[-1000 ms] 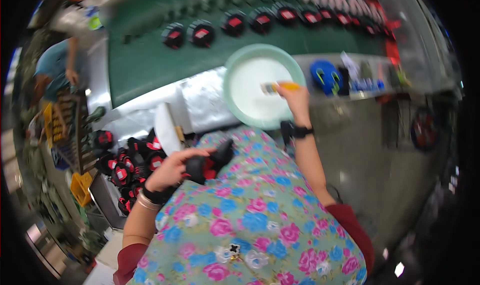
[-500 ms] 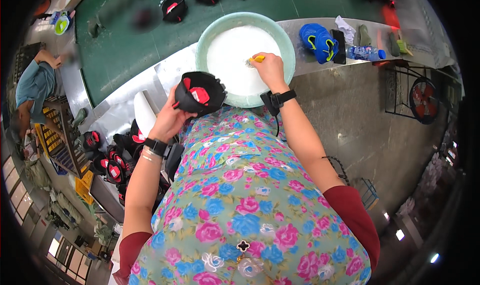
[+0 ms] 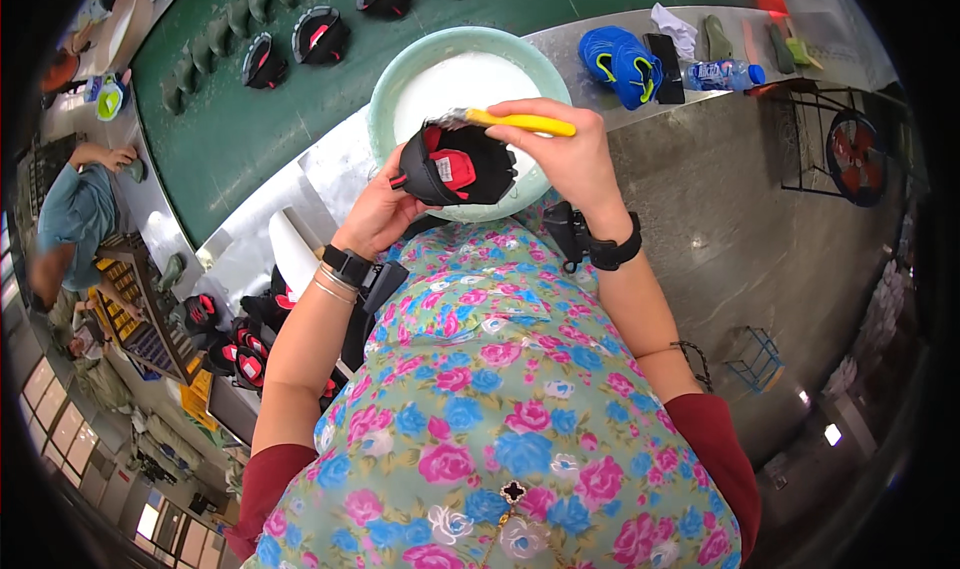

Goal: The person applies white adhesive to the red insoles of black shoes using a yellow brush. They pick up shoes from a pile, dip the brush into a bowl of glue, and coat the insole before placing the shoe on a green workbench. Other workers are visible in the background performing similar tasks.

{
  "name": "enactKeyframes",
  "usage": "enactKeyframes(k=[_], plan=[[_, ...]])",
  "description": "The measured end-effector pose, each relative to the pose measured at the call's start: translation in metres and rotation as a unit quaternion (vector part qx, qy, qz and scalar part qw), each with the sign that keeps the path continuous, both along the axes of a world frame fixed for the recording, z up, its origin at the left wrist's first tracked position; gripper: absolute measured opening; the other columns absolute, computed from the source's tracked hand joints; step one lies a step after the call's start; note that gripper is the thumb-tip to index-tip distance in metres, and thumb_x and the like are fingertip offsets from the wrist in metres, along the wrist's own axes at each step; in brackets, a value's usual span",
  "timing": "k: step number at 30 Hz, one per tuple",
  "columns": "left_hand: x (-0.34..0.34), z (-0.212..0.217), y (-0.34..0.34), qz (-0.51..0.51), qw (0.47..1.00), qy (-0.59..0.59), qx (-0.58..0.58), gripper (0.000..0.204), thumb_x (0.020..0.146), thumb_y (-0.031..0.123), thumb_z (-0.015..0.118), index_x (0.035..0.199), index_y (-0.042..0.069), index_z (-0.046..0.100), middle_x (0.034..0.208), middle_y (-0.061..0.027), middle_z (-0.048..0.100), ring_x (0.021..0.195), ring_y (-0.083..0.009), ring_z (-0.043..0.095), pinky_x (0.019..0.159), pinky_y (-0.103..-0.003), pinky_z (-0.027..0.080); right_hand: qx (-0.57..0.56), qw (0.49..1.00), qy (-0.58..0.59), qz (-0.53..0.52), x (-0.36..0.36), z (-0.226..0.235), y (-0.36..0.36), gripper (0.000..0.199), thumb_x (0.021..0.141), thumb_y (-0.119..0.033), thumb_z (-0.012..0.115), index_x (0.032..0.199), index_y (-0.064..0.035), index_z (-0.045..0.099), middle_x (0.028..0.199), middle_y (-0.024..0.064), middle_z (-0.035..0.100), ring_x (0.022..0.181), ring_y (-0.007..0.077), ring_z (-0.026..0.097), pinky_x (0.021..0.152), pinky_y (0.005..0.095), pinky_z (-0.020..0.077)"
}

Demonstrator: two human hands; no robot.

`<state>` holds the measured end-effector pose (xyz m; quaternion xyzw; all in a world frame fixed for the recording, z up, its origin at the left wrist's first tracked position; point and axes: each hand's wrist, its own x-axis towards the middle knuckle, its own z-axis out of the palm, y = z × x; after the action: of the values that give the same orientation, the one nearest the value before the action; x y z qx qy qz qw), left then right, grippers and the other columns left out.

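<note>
My left hand (image 3: 378, 211) grips a black shoe upper with red lining (image 3: 452, 174), its opening tilted up and toward me. In my right hand (image 3: 572, 159) is a brush with a yellow handle (image 3: 535, 124). The brush's pale, wetted bristles are at the upper's far left edge; whether they touch it I cannot tell. Just behind and partly beneath the upper stands a pale green basin (image 3: 385, 89) holding white liquid (image 3: 465, 77).
A green belt (image 3: 400, 59) carries several black-red uppers (image 3: 320, 36) and green shoe lasts (image 3: 238, 17). Blue shoes (image 3: 622, 67), a phone (image 3: 664, 69) and a bottle (image 3: 725, 75) lie on the metal ledge. More uppers (image 3: 250, 354) are heaped left. A co-worker (image 3: 78, 204) stands far left.
My right hand has lifted the brush out of the white liquid and brought it over to the upper. My left hand has moved the upper rightward, in front of the basin.
</note>
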<state>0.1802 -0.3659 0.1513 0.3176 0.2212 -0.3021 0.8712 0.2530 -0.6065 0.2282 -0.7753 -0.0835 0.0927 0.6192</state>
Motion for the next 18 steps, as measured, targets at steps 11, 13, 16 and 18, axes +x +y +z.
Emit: enactKeyframes(k=[11,13,16,18], plan=[[0.012,0.019,-0.008,0.078,0.978,-0.135,0.138,0.052,0.094,-0.004,0.056,0.142,0.01,0.044,0.126,-0.0065,0.064,0.115,-0.0163,0.062,0.099,-0.033,0.051,-0.19,0.976,0.055,-0.09,-0.011,0.002,-0.015,0.026,0.079,-0.023,0.081,0.077,0.0005,0.072,0.06,0.0102,0.066,0.053,0.0154,0.064,0.054,0.0298,0.0497],[0.014,0.024,-0.009,0.073,0.971,-0.164,0.16,0.054,0.092,-0.006,0.058,0.141,0.01,0.045,0.124,-0.0072,0.065,0.114,-0.0164,0.063,0.098,-0.032,0.052,-0.174,0.977,0.096,-0.082,-0.012,0.014,-0.013,0.026,0.08,-0.023,0.081,0.076,0.0006,0.072,0.059,0.0095,0.066,0.052,0.0139,0.063,0.053,0.0297,0.0487],[0.013,0.026,-0.009,0.071,0.958,-0.199,0.192,0.055,0.09,-0.008,0.06,0.141,0.009,0.046,0.122,-0.0084,0.065,0.112,-0.0168,0.063,0.096,-0.031,0.052,-0.096,0.987,0.097,-0.087,-0.021,0.04,-0.01,0.027,0.08,-0.024,0.081,0.076,0.0006,0.072,0.058,0.0083,0.064,0.051,0.0118,0.06,0.052,0.0295,0.0473],[0.012,0.026,-0.008,0.067,0.951,-0.224,0.204,0.054,0.091,-0.006,0.058,0.141,0.009,0.045,0.126,-0.008,0.063,0.114,-0.0177,0.062,0.098,-0.032,0.052,-0.059,0.992,0.08,-0.083,-0.026,0.055,-0.008,0.028,0.08,-0.025,0.081,0.076,0.0007,0.072,0.057,0.0075,0.064,0.051,0.0108,0.059,0.051,0.0293,0.0467]])
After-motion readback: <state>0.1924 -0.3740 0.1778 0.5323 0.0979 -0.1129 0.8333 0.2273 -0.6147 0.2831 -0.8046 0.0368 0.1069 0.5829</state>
